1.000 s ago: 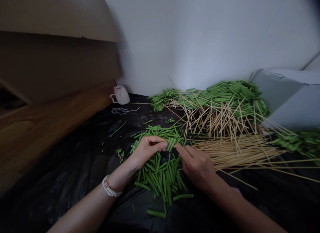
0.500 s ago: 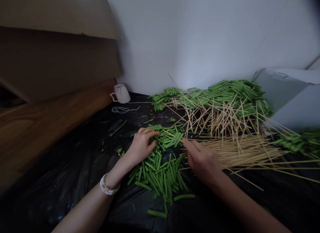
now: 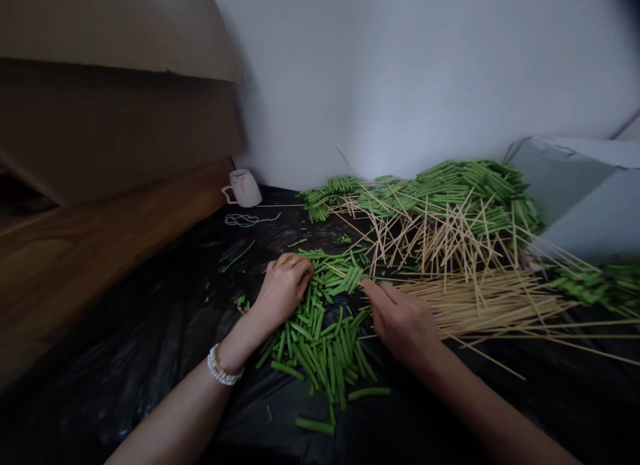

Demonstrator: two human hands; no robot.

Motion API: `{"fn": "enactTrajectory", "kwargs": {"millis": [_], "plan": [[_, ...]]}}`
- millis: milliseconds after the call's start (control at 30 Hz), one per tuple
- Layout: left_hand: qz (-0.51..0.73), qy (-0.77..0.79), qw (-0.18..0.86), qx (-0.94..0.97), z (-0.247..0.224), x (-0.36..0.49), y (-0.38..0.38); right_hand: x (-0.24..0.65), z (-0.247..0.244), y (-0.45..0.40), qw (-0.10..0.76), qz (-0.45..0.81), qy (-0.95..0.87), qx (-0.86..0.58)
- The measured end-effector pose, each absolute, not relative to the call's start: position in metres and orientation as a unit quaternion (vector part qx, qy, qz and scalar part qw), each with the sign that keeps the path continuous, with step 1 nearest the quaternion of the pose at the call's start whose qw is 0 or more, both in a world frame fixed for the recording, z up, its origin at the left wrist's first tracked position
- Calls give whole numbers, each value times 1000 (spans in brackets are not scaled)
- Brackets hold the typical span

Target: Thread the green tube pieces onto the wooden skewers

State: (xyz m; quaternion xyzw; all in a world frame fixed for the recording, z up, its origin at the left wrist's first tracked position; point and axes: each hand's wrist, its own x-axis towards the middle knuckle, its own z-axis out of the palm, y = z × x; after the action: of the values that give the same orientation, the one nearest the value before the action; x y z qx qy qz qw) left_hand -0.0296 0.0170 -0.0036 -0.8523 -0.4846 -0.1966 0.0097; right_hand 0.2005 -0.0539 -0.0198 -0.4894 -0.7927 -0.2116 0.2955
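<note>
We observe our right hand (image 3: 403,322) pinching a skewer (image 3: 335,269) threaded with green bean pieces (image 3: 353,279), over the loose bean pile (image 3: 320,348). Our left hand (image 3: 285,288) curls its fingers at the pile's edge; whether they grip a piece, we cannot tell.

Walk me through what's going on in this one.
A person's right hand holds a thin stick with a few cut green pieces threaded on it. The left hand is at the loose green pile, its fingertips hidden. Bare sticks lie beside the right hand; threaded ones are heaped near the wall.
</note>
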Motion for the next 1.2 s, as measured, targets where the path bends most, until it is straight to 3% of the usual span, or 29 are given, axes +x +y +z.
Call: {"fn": "enactTrajectory", "kwargs": {"millis": [567,867,1200], "plan": [[-195,-453,-12,-870,-6,-30,18,200,-20,-55,297,-204,-797,-485],[-433,-464,-138,-760,4,-25,11,200,-16,-56,327,-218,-794,-465],[-493,-430,-354,-668,8,-21,12,201,-17,-55,312,-218,-799,-466]]}}
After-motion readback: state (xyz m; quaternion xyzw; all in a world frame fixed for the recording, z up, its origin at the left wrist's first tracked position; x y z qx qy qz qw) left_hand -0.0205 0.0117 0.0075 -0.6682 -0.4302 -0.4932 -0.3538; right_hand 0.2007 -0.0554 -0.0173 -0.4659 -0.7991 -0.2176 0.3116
